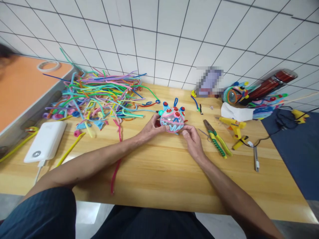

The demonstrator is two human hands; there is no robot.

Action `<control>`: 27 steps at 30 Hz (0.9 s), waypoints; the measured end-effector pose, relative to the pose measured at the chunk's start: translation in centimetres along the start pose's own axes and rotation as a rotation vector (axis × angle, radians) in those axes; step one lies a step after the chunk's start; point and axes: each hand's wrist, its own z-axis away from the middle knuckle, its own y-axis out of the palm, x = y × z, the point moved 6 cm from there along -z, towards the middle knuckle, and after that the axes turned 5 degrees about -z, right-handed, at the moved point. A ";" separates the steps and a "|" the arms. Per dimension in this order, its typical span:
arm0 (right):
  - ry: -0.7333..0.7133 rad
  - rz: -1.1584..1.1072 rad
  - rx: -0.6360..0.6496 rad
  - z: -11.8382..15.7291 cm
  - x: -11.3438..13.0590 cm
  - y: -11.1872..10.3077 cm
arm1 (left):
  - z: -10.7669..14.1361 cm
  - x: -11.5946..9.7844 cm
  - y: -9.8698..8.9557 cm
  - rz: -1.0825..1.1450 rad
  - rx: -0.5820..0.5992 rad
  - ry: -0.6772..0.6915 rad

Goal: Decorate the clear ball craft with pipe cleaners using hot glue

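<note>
A clear round ball decorated with pipe cleaners (172, 120) sits in front of me at the middle of the table. Pink, red, blue and teal pieces cover it, with a blue loop on top. My left hand (154, 128) grips its left side, thumb along the lower front. At the lower right, my right hand (191, 137) has its curled fingertips against or just beside the ball; contact there is hard to make out. Behind the ball lies a small blue and red pipe-cleaner piece (149, 104). A long dark pink pipe cleaner (117, 169) runs under my left forearm.
Left of the hands spreads a big heap of pipe cleaners (107, 93), with a white power bank (46, 141) nearer. Rightward lie pliers (216, 141), a yellow glue gun (234, 126), a utility knife (256, 159) and a red thermos (271, 84). A tiled wall (171, 46) rises behind.
</note>
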 end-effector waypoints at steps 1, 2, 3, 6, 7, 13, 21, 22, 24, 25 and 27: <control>0.001 0.008 -0.006 0.0 0.0 -0.1 | 0.0 0.0 0.0 -0.017 -0.007 -0.003; 0.005 0.016 -0.010 0.1 -0.1 -0.2 | 0.1 0.1 0.0 -0.034 -0.017 -0.006; 0.010 0.022 -0.014 0.1 -0.1 -0.2 | 0.1 0.2 0.0 -0.047 -0.027 -0.008; 0.015 0.020 -0.011 0.2 -0.2 -0.2 | 0.1 0.5 0.0 -0.053 -0.049 -0.006; 0.012 0.013 -0.009 0.2 -0.2 -0.2 | 0.1 0.6 0.0 -0.050 -0.054 -0.005; 0.004 0.017 -0.008 0.2 -0.2 -0.2 | 0.1 0.6 0.2 -0.050 -0.051 0.000; 0.020 0.033 -0.026 0.4 -0.3 -0.2 | 0.1 0.5 0.3 -0.070 -0.061 0.014; 0.022 0.047 -0.032 0.4 -0.2 -0.3 | 0.1 0.5 0.3 -0.073 -0.062 0.015; 0.035 0.100 -0.052 0.1 0.1 -0.7 | 0.1 0.4 0.4 -0.073 -0.057 0.034; 0.046 0.135 -0.064 -0.1 0.4 -1.0 | 0.1 0.3 0.5 -0.075 -0.052 0.052; 0.079 0.202 -0.101 -0.5 1.2 -2.4 | 0.2 0.3 0.6 -0.092 -0.051 0.090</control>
